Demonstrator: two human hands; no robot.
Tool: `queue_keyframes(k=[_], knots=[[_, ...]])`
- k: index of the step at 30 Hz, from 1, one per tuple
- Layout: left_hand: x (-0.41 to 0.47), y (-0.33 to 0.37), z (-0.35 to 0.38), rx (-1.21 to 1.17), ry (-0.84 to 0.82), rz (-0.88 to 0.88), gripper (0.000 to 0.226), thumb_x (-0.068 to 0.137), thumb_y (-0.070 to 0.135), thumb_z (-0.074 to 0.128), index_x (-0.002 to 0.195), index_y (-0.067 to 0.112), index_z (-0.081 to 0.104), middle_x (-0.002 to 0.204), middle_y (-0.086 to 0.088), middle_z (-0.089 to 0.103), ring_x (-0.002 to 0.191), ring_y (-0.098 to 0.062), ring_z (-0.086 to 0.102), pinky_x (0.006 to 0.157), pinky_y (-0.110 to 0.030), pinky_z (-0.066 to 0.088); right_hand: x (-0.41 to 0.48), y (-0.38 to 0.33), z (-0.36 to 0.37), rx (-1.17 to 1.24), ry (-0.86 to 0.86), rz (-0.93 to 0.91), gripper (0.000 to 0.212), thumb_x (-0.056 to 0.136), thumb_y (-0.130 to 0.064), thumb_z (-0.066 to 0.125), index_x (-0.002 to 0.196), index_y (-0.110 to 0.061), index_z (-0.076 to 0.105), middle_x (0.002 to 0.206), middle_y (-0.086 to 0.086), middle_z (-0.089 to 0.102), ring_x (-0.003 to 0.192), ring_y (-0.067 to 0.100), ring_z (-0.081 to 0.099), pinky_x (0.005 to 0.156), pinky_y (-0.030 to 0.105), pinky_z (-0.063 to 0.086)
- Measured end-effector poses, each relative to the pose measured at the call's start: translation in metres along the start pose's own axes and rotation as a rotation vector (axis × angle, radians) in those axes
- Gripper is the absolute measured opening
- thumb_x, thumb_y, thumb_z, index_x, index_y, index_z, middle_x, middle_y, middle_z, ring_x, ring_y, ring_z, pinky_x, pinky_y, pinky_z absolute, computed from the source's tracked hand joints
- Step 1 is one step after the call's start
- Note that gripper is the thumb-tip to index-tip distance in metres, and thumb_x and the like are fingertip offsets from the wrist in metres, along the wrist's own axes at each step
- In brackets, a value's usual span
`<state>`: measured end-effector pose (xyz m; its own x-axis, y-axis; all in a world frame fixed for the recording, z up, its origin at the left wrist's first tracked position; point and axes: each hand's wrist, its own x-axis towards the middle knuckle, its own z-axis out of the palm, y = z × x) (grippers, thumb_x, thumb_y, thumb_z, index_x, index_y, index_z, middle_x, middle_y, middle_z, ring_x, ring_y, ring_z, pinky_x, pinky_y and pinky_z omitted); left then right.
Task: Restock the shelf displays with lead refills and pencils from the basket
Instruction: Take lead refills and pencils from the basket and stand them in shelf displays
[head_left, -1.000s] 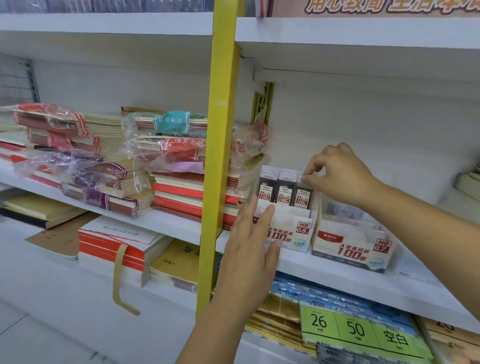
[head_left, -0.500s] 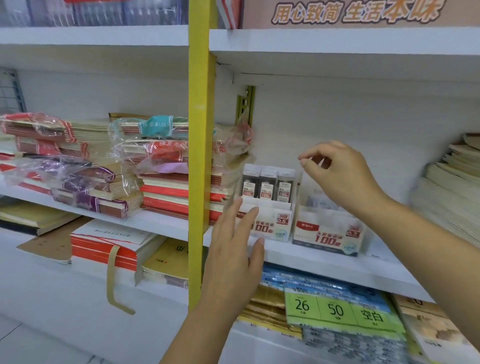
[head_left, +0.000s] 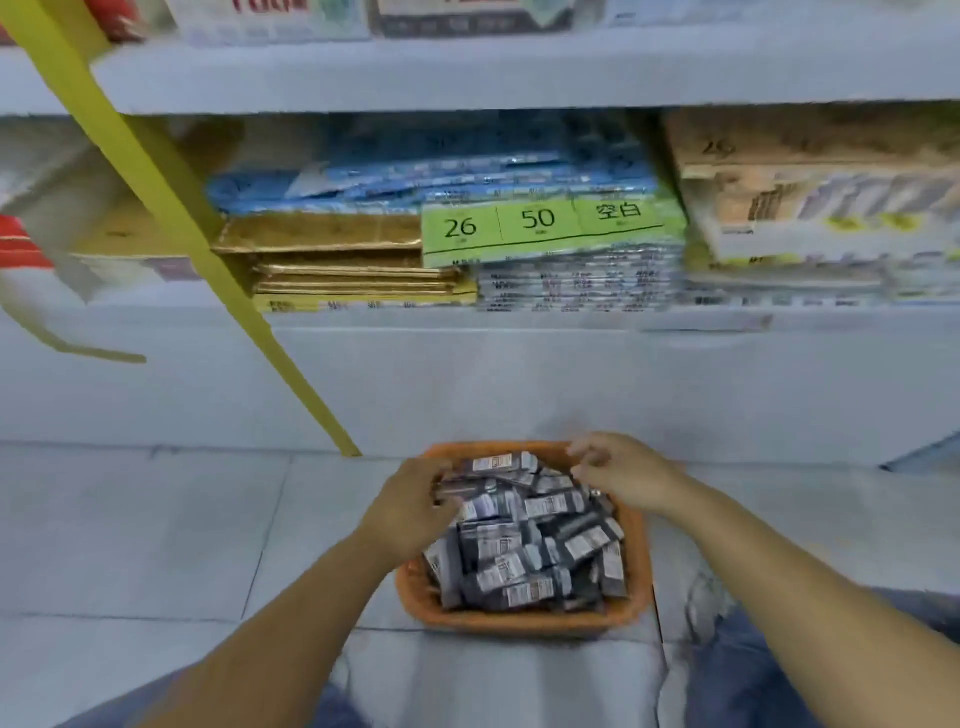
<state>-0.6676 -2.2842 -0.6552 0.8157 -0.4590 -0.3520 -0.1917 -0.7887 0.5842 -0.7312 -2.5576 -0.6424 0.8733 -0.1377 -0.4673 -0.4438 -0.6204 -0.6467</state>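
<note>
- Nearest, blue-trousered knees at the bottom edge, both forearms reaching forward over the tiled floor.
- Just beyond, an orange basket on the floor, heaped with small dark lead refill cases lying flat, long axes pointing every way, none standing.
- Left hand at the basket's left rim, fingers curled down onto the cases near the far left corner; probably gathering some, though blur hides whether any are actually gripped.
- Right hand above the far right corner, fingers loosely bent, thumb and forefinger near each other, apparently holding nothing; not touching the pile as far as can be told.
- Directly below and between both hands lies the stock, left hand nearer to contact, so likely first to lift.
- Farther off, the yellow shelf upright slanting down to the floor by the basket's far left.
- Farthest, a low shelf with gold packs, blue packs and a green label reading 26, 50; refill displays out of sight, presumably higher.
</note>
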Motion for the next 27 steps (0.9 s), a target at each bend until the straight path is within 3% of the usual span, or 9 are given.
queue_keyframes(k=[3,6,10,16,20,23,27], knots=[[0.009,-0.024,0.047,-0.068,-0.077,-0.078,0.038,0.092,0.024,0.069,0.128,0.028,0.057,0.141,-0.006,0.054,0.124,-0.017,0.05,0.099,-0.024,0.037,0.019,0.053,0.05,-0.044,-0.069,0.127,0.042,0.09,-0.023,0.066,0.131,-0.02,0.055,0.14,0.008,0.051,0.114,0.018,0.057,0.097,0.029,0.044],[0.023,-0.044,0.081,0.043,-0.096,-0.062,0.054,0.086,0.033,0.075,0.135,0.018,0.057,0.138,-0.01,0.055,0.129,-0.028,0.048,0.109,-0.035,0.036,0.037,0.077,0.078,-0.092,-0.029,0.147,0.052,0.09,-0.028,0.066,0.139,-0.024,0.048,0.145,0.008,0.042,0.099,0.013,0.059,0.097,0.024,0.042],[0.039,-0.058,0.106,0.22,-0.134,-0.035,0.062,0.088,0.051,0.066,0.143,0.028,0.048,0.143,0.001,0.049,0.134,-0.023,0.04,0.114,-0.04,0.032,0.064,0.088,0.094,-0.235,0.081,0.068,0.062,0.091,-0.038,0.062,0.146,-0.031,0.036,0.144,0.008,0.039,0.132,0.025,0.036,0.109,0.035,0.029],[0.062,-0.062,0.122,0.339,-0.188,-0.006,0.061,0.089,0.055,0.062,0.143,0.032,0.045,0.142,0.005,0.049,0.132,-0.02,0.044,0.112,-0.043,0.034,0.086,0.098,0.102,-0.39,0.096,0.051,0.058,0.088,-0.048,0.062,0.14,-0.03,0.042,0.133,0.006,0.04,0.12,0.024,0.044,0.099,0.035,0.039],[0.073,-0.058,0.121,0.369,-0.201,-0.01,0.049,0.085,0.056,0.067,0.129,0.036,0.055,0.131,0.008,0.057,0.12,-0.017,0.052,0.106,-0.042,0.039,0.089,0.104,0.097,-0.356,0.077,0.01,0.058,0.083,-0.048,0.068,0.136,-0.031,0.049,0.124,0.0,0.042,0.116,0.019,0.04,0.092,0.028,0.034],[0.076,-0.058,0.117,0.365,-0.277,-0.012,0.046,0.085,0.055,0.068,0.125,0.035,0.059,0.124,0.007,0.06,0.112,-0.016,0.056,0.102,-0.042,0.044,0.086,0.105,0.093,-0.334,0.031,-0.001,0.058,0.083,-0.051,0.067,0.135,-0.033,0.05,0.128,-0.001,0.047,0.12,0.019,0.036,0.097,0.031,0.032],[0.07,-0.058,0.11,0.309,-0.281,-0.015,0.036,0.088,0.052,0.066,0.119,0.034,0.062,0.118,0.009,0.065,0.105,-0.014,0.059,0.095,-0.038,0.049,0.084,0.099,0.088,-0.486,0.045,-0.087,0.053,0.085,-0.056,0.061,0.132,-0.035,0.052,0.121,-0.005,0.056,0.115,0.02,0.044,0.092,0.035,0.036]])
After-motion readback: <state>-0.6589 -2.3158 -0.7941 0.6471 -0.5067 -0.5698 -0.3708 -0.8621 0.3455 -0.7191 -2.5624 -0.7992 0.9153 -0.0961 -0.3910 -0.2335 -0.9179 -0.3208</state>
